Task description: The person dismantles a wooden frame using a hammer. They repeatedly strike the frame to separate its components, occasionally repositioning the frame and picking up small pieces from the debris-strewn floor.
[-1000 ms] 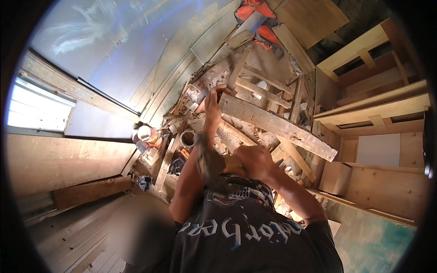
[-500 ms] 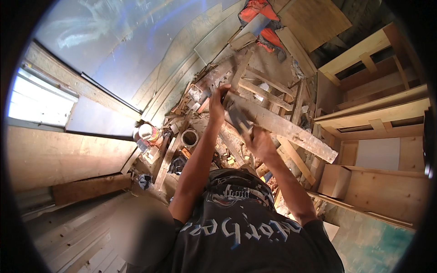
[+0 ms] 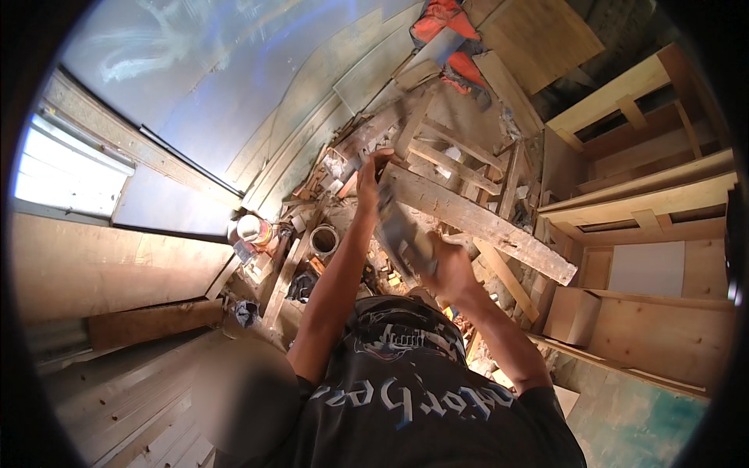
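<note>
A flat grey-bladed hand tool (image 3: 403, 234), smeared by motion, extends from my right hand (image 3: 452, 271) toward my left hand. The right hand's fingers are wrapped round its near end; the blur hides its exact kind. My left hand (image 3: 370, 181) is closed at the far-left end of a thick, worn wooden plank (image 3: 491, 218). Its fingers bend over toward the plank's end, and what they grip is hidden. The plank slants down to the right, resting over a rough wooden frame (image 3: 456, 165). The tool's far end lies close to the left hand and plank end.
An open round can (image 3: 323, 239) and a white tub (image 3: 253, 228) stand left among wood scraps. Wooden cabinet frames (image 3: 655, 210) line the right side. Sheet panels (image 3: 187, 93) lean at the back left. Orange and dark cloth (image 3: 445, 23) lies at the far end.
My right hand has moved slightly down, toward my body, with the tool. More of the tool's broad grey face shows. The left hand and plank have hardly moved.
</note>
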The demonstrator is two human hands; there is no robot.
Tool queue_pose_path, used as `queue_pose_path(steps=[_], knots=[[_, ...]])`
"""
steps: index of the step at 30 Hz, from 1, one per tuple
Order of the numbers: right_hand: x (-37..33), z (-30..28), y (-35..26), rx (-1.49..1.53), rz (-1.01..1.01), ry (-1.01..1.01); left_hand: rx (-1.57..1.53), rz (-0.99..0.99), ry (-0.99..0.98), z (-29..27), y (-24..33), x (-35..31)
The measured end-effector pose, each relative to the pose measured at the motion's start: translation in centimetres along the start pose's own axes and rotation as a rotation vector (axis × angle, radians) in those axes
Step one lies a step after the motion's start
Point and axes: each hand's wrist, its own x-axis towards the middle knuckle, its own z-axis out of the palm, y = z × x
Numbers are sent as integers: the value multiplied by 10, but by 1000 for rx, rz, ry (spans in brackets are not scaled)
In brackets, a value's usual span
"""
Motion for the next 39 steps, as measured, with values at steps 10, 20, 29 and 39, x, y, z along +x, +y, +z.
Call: queue_pose_path(steps=[10,20,29,39], knots=[[11,7,0,-44,-101,-111,-33,-53,-18,-19,-11,5],[18,-3,5,-9,258,-92,14,115,8,-2,-7,5],[36,-2,13,-191,307,-172,-71,-68,33,3,-6,7],[38,6,32,-196,416,-214,-219,-72,27,-12,-17,13]])
